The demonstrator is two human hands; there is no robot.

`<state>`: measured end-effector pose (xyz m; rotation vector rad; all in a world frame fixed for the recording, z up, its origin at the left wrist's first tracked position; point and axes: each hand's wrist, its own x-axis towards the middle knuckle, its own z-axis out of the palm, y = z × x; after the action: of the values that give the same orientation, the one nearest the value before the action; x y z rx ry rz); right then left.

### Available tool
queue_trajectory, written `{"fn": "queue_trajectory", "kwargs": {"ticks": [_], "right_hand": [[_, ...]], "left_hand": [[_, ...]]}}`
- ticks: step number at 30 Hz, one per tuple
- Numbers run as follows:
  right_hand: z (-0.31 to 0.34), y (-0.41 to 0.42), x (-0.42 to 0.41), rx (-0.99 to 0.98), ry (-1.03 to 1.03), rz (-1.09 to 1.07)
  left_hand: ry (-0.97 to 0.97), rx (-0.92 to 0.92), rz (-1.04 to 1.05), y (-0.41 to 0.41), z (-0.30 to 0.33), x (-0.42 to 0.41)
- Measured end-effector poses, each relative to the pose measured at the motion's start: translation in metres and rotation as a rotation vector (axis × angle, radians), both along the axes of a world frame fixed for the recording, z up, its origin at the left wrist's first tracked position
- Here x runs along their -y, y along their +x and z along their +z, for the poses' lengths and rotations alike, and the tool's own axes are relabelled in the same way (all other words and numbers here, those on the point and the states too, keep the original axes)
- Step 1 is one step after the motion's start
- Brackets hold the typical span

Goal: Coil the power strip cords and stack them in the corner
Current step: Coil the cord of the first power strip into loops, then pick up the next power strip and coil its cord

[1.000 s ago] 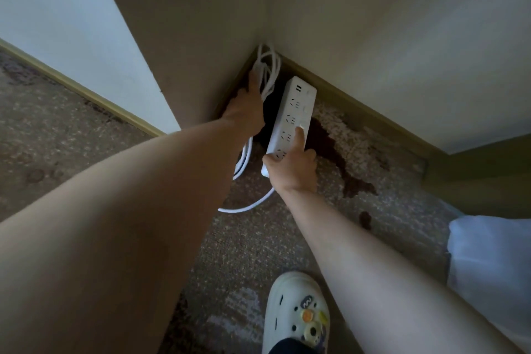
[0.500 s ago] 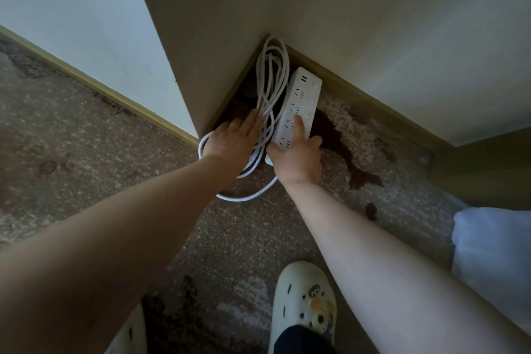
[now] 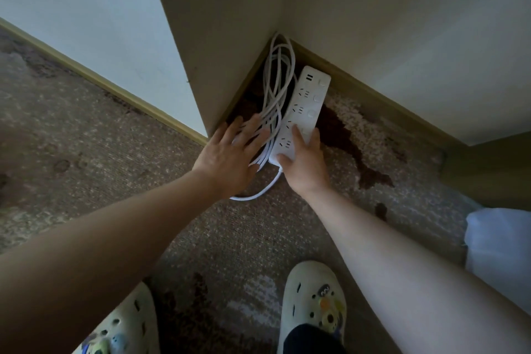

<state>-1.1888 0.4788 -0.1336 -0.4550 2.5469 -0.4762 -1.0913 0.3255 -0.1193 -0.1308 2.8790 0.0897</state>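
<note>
white power strip (image 3: 304,112) flat on carpet (image 3: 143,181) in the far corner, coiled cord (image 3: 277,86) just left of it, right hand (image 3: 304,164) pinching its near end, left hand (image 3: 230,158) spread flat on the loops, one loop trailing near, so nearly done.

Two bare forearms, no sleeves, no watch or rings visible on left hand (image 3: 230,152) or right hand (image 3: 306,165). Short, unpainted fingernails. Pale cream clog (image 3: 313,300) on right foot, rounded toe, ventilation holes across the top, decorated with small charms: one dark with a white squiggle, one orange, one yellow, one dark round. Matching cream clog (image 3: 126,325) on left foot, partly cut off at the lower edge, with green and blue charms. Dark trouser hem (image 3: 311,339) above right clog.
</note>
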Motion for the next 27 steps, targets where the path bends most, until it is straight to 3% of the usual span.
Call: {"fn": "queue_trajectory", "kwargs": {"ticks": [8, 15, 20, 27], "right_hand": [[-0.003, 0.007, -0.008, -0.085, 0.026, 0.053], [0.012, -0.003, -0.012, -0.031, 0.139, 0.141], [0.053, 0.007, -0.001, -0.026, 0.112, 0.098], [0.159, 0.059, 0.033, -0.074, -0.033, 0.341]], "left_hand": [[-0.144, 0.141, 0.06, -0.028, -0.032, 0.0], [0.054, 0.225, 0.15, -0.042, -0.017, 0.004], [0.138, 0.192, 0.143, 0.002, 0.028, 0.007], [0.194, 0.203, 0.288, 0.12, 0.139, 0.029]]}}
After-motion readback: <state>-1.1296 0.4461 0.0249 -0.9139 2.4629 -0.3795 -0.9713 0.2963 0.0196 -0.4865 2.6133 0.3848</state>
